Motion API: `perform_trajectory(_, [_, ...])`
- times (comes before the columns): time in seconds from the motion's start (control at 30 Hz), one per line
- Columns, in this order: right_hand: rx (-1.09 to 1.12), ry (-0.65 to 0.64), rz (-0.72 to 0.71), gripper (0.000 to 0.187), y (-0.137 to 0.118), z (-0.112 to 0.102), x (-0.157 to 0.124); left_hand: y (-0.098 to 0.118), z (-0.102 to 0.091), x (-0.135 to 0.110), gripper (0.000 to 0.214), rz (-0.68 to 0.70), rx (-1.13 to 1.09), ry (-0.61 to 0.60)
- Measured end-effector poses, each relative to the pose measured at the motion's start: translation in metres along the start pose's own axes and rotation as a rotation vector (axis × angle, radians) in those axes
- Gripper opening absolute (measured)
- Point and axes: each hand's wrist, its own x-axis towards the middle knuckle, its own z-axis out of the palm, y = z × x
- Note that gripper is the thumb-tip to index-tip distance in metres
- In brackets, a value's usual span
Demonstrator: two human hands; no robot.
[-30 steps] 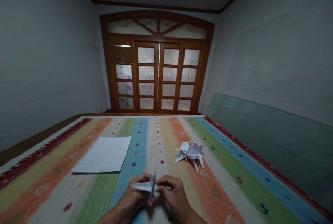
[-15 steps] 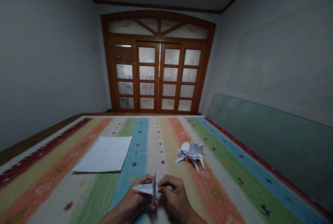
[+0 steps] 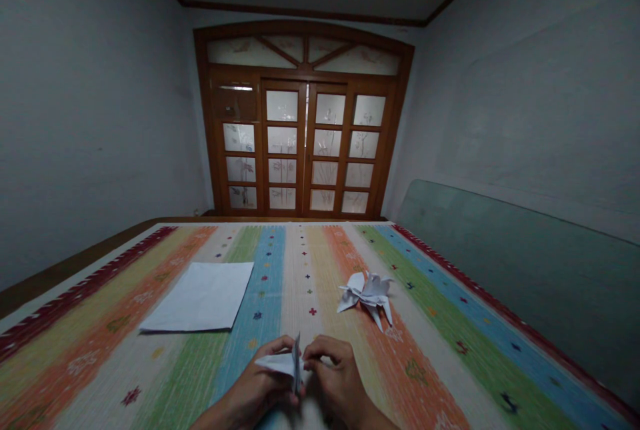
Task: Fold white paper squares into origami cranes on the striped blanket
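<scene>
Near the table's front edge, my left hand (image 3: 265,380) is closed around a small folded piece of white paper (image 3: 280,363). One pointed flap sticks out to the left, and a thin upright fold faces right. My right hand (image 3: 335,373) is bent close beside it, thumb and forefinger pinched together at the paper's right side. The fingertips partly hide where they meet the paper. Further off to the right lies a folded white paper flower (image 3: 369,293) with several pointed petals, apart from both hands.
Flat square white paper sheets (image 3: 203,297) lie on the left of the striped tablecloth (image 3: 300,263). A pale green panel (image 3: 500,263) runs along the table's right side. Wooden doors with glass panes (image 3: 305,143) stand beyond the far edge.
</scene>
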Motion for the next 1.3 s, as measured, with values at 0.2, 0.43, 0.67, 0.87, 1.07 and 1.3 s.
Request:
perform_trajectory(0.2, [-0.029, -0.028, 0.056, 0.012, -0.003, -0.001, 0.001, 0.003, -0.001, 0.001, 0.039, 0.035, -0.026, 0.069])
perform_trajectory(0.43, [-0.110, 0.095, -0.058, 0.022, -0.006, -0.006, 0.004, 0.012, 0.002, 0.001, 0.052, 0.115, 0.011, 0.219])
perform_trajectory(0.67, [-0.129, -0.007, -0.019, 0.010, -0.006, -0.002, 0.002, 0.011, 0.004, 0.001, 0.051, 0.277, 0.201, 0.278])
perform_trajectory(0.87, [-0.042, -0.068, 0.031, 0.012, -0.009, 0.002, 0.001, 0.012, 0.002, 0.001, 0.047, 0.387, 0.384, 0.306])
perform_trajectory(1.07, [-0.025, -0.059, 0.028, 0.009, -0.009, 0.002, 0.003, 0.013, 0.005, -0.002, 0.037, 0.405, 0.528, 0.303])
perform_trajectory(1.3, [0.002, -0.108, 0.045, 0.003, -0.009, 0.001, 0.004, 0.010, 0.008, -0.004, 0.032, 0.424, 0.534, 0.287])
